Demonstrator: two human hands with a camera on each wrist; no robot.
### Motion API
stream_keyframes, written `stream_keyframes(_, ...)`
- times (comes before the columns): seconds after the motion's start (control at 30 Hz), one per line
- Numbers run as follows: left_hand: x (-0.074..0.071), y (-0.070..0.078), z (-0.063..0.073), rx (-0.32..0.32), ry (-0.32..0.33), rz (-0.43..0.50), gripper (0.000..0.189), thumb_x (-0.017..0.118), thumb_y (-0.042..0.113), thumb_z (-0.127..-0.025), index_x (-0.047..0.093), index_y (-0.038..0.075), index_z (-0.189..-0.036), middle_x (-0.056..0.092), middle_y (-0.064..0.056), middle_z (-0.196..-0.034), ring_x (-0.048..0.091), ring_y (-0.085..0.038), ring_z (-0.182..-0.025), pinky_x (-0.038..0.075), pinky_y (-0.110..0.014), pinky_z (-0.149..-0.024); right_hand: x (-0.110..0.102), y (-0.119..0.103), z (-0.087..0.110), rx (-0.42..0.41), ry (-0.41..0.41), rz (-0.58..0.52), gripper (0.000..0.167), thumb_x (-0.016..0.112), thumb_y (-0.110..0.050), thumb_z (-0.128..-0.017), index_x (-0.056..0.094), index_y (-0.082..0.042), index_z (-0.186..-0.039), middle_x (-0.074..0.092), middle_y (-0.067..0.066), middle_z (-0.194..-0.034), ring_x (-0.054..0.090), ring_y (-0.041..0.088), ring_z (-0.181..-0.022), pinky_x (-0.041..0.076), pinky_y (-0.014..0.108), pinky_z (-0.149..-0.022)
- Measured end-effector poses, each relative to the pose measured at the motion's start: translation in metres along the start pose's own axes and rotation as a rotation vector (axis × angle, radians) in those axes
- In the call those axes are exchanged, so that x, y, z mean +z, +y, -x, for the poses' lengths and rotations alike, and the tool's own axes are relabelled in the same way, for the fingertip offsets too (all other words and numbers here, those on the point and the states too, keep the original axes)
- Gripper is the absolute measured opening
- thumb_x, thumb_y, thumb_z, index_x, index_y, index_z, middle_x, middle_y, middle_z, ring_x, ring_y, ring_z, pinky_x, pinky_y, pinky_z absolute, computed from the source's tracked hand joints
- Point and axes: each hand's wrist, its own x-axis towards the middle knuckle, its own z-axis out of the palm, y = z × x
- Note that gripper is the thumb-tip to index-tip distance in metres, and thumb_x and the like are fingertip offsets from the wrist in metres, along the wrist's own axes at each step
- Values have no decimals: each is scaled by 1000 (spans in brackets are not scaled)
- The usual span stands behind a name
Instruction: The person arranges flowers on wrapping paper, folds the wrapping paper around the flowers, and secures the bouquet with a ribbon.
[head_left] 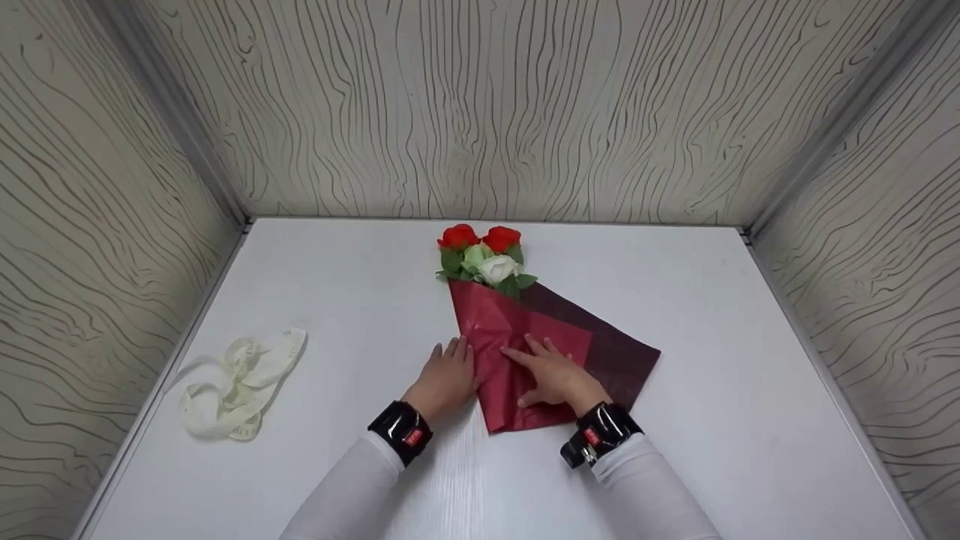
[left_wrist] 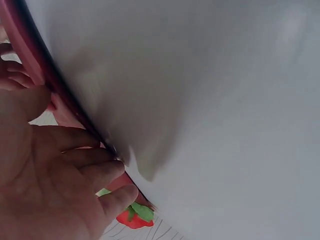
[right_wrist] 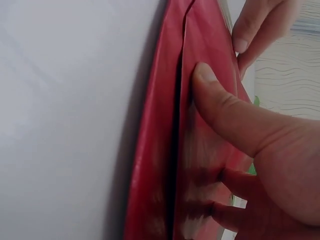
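Dark red wrapping paper lies on the white table, its left side folded over the stems of a small bunch of flowers. Above its top edge show two red roses, a white rose and green leaves. At the paper's left edge rests my left hand, its fingertips against the fold; the left wrist view shows these fingers extended along that edge. My right hand presses the folded layer from above with spread fingers, and the right wrist view shows its thumb flat on the red paper.
To the left on the table lies a loosely heaped cream ribbon with printing on it. An unfolded, darker flap of the paper spreads out to the right. Wood-patterned panels stand behind the table and at both sides.
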Motion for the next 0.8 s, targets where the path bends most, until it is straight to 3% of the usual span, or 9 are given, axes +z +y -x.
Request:
stream_keyframes(0.47,4,40,51,145,-34,-49,57,45,38,-104,47,-2,-143,41,-21,-148,38,-31,-138,35,-42,-109,1,4,-2,-19,17,3,87,82,-32,-80,35,-28,-153,18,20,-160,13,49,-143,19,69,-107)
stream_keyframes(0.63,0,44,63,186,-54,-18,53,51,38,-101,53,0,-139,44,-18,-148,40,-30,-137,35,-41,-109,3,6,-2,-20,25,5,87,82,-33,-80,35,-28,-153,18,20,-160,13,48,-143,18,70,-106)
stream_keyframes(0.8,-2,41,67,232,-28,-10,45,58,36,-98,63,6,-131,49,-15,-144,45,-30,-134,39,-43,-106,7,8,-1,-29,36,-5,87,82,-33,-79,36,-29,-153,18,19,-160,13,48,-143,17,70,-107)
